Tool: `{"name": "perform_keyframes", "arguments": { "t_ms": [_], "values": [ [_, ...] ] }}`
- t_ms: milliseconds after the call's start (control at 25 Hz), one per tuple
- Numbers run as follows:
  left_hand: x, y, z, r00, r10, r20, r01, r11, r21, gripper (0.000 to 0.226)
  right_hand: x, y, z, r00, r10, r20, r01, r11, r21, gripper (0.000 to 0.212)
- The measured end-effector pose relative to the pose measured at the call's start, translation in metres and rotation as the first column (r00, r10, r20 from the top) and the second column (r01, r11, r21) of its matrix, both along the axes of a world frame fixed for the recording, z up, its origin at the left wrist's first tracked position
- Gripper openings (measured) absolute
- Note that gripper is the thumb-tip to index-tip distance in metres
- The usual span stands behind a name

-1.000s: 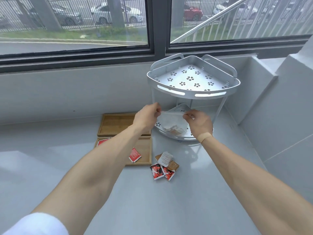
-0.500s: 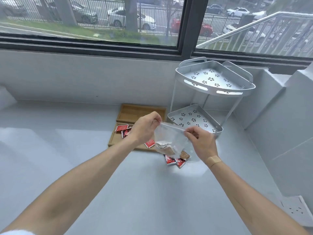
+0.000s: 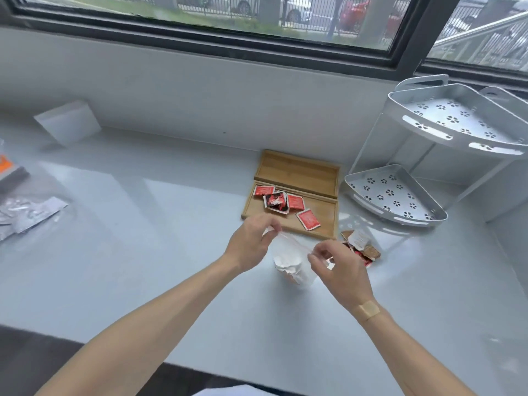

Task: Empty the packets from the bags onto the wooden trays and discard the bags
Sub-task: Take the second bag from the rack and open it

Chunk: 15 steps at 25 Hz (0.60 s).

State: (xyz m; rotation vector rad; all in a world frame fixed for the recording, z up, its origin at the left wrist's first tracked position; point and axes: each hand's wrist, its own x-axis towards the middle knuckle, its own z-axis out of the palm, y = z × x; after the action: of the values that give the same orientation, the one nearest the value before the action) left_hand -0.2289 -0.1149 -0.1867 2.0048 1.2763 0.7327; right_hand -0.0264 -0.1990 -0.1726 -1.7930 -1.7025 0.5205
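A clear plastic bag (image 3: pixel 291 260) with pale packets bunched at its bottom hangs over the counter between my two hands. My left hand (image 3: pixel 251 242) pinches its upper left edge, and my right hand (image 3: pixel 338 268) grips the right edge. Just behind them lie two wooden trays: the near tray (image 3: pixel 323 221) carries several red packets (image 3: pixel 307 219), and the far tray (image 3: pixel 297 172) has nothing in it. A small heap of brown, white and red packets (image 3: pixel 361 245) lies on the counter to the right of the near tray, partly hidden by my right hand.
A white two-tier corner rack (image 3: pixel 457 132) stands at the back right, both shelves bare. More clear bags with packets (image 3: pixel 25 212) lie at the far left of the grey counter (image 3: pixel 143 252). A white block (image 3: pixel 68 124) leans by the wall. The counter's front edge runs along the bottom.
The bag came down from the rack's lower shelf toward me, and both hands now hold it low over the counter in front of the trays. The view swung left.
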Motion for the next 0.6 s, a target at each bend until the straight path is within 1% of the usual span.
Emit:
{"name": "perform_keyframes", "arguments": {
  "t_ms": [120, 160, 200, 240, 280, 320, 360, 400, 440, 480, 600],
  "values": [
    [0.001, -0.002, -0.001, 0.997, 0.061, -0.038, -0.058, 0.994, 0.090, 0.006, -0.022, -0.002, -0.001, 1.000, -0.018, -0.007, 0.018, 1.000, -0.002, 0.013],
    [0.004, -0.006, 0.002, 0.993, 0.114, -0.038, -0.109, 0.987, 0.119, 0.006, -0.028, -0.003, -0.002, 0.999, -0.036, -0.006, 0.036, 0.999, 0.008, 0.016],
    [0.007, -0.011, 0.003, 0.982, 0.184, -0.029, -0.180, 0.978, 0.110, 0.008, -0.034, -0.005, -0.004, 0.998, -0.064, -0.004, 0.064, 0.998, 0.027, 0.018],
    [0.009, -0.017, 0.006, 0.969, 0.247, -0.011, -0.247, 0.969, 0.026, 0.012, -0.039, -0.006, -0.006, 0.995, -0.095, 0.002, 0.095, 0.994, 0.056, 0.020],
    [0.012, -0.022, 0.008, 0.960, 0.280, 0.006, -0.277, 0.950, -0.146, 0.019, -0.044, -0.008, -0.009, 0.992, -0.123, 0.016, 0.121, 0.988, 0.095, 0.022],
    [0.014, -0.027, 0.011, 0.958, 0.285, 0.030, -0.255, 0.896, -0.364, 0.027, -0.049, -0.010, -0.012, 0.990, -0.137, 0.037, 0.131, 0.982, 0.133, 0.022],
    [0.015, -0.032, 0.013, 0.956, 0.284, 0.070, -0.200, 0.808, -0.554, 0.034, -0.053, -0.011, -0.015, 0.988, -0.139, 0.061, 0.127, 0.977, 0.171, 0.023],
    [0.015, -0.035, 0.015, 0.953, 0.286, 0.099, -0.150, 0.730, -0.666, 0.038, -0.056, -0.011, -0.019, 0.988, -0.131, 0.081, 0.113, 0.974, 0.198, 0.023],
    [0.014, -0.036, 0.017, 0.950, 0.289, 0.118, -0.122, 0.692, -0.712, 0.039, -0.059, -0.012, -0.022, 0.988, -0.122, 0.093, 0.100, 0.972, 0.210, 0.023],
    [0.013, -0.036, 0.018, 0.947, 0.294, 0.127, -0.115, 0.683, -0.721, 0.035, -0.061, -0.013, -0.024, 0.989, -0.115, 0.096, 0.092, 0.973, 0.212, 0.023],
    [0.008, -0.033, 0.020, 0.946, 0.297, 0.131, -0.113, 0.679, -0.725, 0.010, -0.064, -0.017, -0.027, 0.994, -0.086, 0.070, 0.072, 0.979, 0.189, 0.016]
  ]
}}
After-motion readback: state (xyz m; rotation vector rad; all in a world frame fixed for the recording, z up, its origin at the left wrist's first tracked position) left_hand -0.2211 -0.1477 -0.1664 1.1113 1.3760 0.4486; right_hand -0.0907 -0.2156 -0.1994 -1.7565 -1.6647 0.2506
